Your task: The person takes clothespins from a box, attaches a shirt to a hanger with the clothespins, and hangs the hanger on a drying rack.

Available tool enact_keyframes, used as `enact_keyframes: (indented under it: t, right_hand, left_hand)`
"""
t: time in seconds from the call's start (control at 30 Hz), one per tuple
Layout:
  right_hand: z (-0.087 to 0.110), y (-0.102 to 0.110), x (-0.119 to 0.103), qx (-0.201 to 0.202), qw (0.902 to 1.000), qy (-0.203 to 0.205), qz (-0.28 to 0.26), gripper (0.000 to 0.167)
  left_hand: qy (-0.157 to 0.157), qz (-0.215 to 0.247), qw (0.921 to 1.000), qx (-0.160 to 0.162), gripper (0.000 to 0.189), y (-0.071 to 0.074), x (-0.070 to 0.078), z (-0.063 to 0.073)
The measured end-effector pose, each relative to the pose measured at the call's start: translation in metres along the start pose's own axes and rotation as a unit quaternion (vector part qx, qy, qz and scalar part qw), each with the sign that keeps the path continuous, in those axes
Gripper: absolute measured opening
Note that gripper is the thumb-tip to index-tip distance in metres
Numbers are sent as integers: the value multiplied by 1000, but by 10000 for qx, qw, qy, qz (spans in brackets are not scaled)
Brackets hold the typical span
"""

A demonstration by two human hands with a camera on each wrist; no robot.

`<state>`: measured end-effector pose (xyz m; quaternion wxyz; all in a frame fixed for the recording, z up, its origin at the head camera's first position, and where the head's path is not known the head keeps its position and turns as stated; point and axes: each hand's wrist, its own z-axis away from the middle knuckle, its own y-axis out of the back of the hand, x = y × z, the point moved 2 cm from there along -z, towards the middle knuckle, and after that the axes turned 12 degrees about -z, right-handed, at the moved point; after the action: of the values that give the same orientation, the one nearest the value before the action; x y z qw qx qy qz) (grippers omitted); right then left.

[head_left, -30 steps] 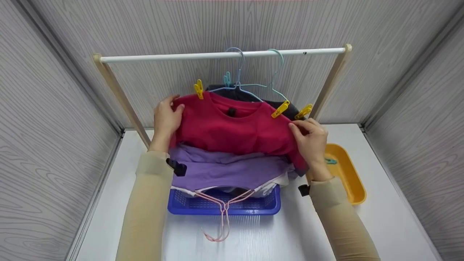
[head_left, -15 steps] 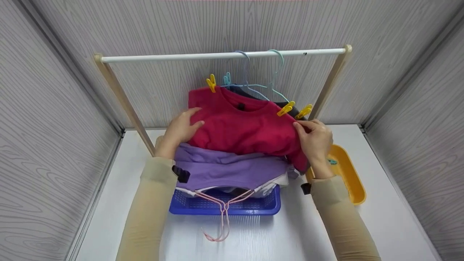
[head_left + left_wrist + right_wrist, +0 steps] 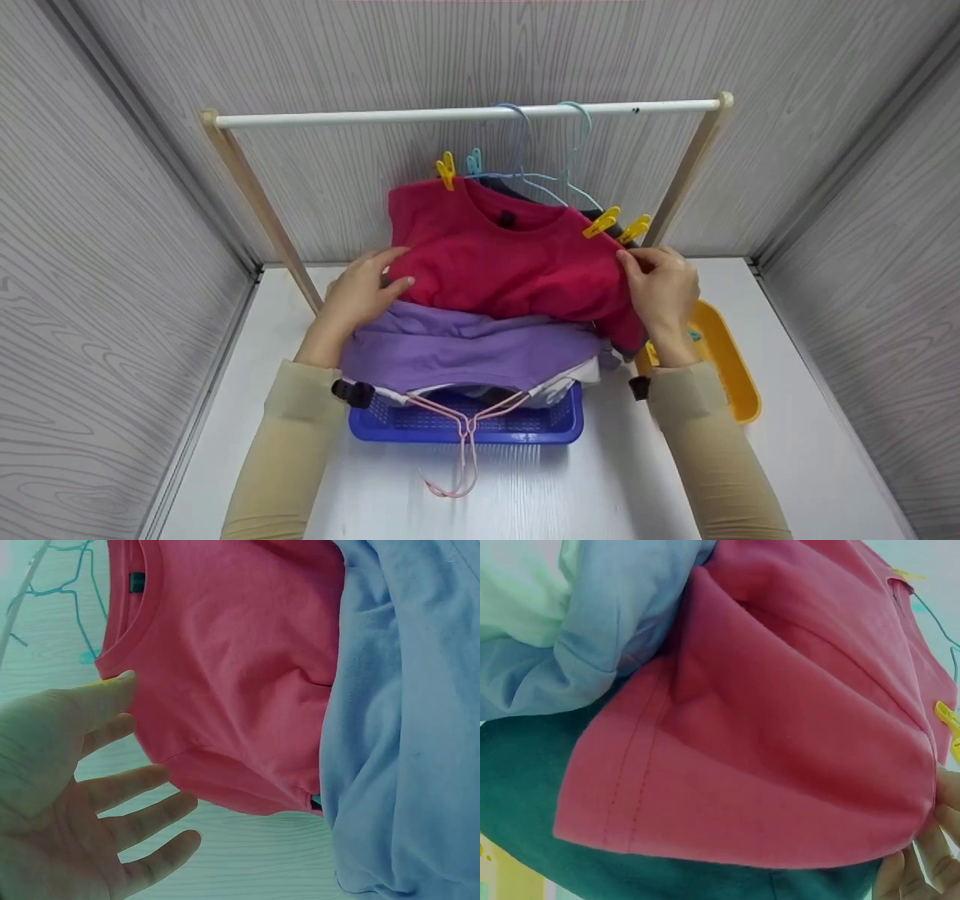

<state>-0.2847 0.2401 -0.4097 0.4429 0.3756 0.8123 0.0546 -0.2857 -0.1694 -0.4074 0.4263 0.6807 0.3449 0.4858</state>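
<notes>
A red T-shirt (image 3: 510, 262) hangs tilted on a blue hanger (image 3: 523, 142), its right side lower. A yellow clothespin (image 3: 446, 171) sits on its left shoulder and another yellow clothespin (image 3: 602, 223) on its right. My right hand (image 3: 664, 292) pinches the shirt's right shoulder between thumb and fingers; the right wrist view shows the sleeve draping from there. Beside the shirt's left side is my left hand (image 3: 364, 292), its fingers (image 3: 154, 821) spread and holding nothing. Behind the red shirt hangs a dark garment (image 3: 504, 187), mostly hidden.
A white rail (image 3: 360, 117) on wooden posts carries the hangers, including a mint one (image 3: 573, 146). In front, a blue basket (image 3: 465, 433) holds a purple garment (image 3: 465, 345) and white clothing, with pink hangers (image 3: 469, 450) lying over its edge. A yellow tray (image 3: 739, 375) stands right.
My left hand let go of the shirt's left shoulder and moved right and down. The shirt and its hanger shifted right along the rail, with my right hand still pinching the right shoulder.
</notes>
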Motion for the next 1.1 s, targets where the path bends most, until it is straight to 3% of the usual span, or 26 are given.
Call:
enact_keyframes:
  t: [0.33, 0.57, 0.8, 1.1]
  right_hand:
    - [3, 3, 6, 64, 9999, -126, -39, 31]
    - [11, 11, -1, -80, 9977, 336, -579, 37]
    - [24, 21, -7, -697, 9875, 887, -1100, 47]
    - [53, 31, -7, -1538, 9714, 1543, -941, 60]
  left_hand:
    - [-90, 183, 9979, 621, 51, 1, -15, 45]
    - [120, 139, 9958, 892, 49, -5, -23, 73]
    - [-10, 164, 9915, 1291, 52, -18, -26, 95]
    - [-92, -28, 9923, 1237, 52, -32, -25, 112]
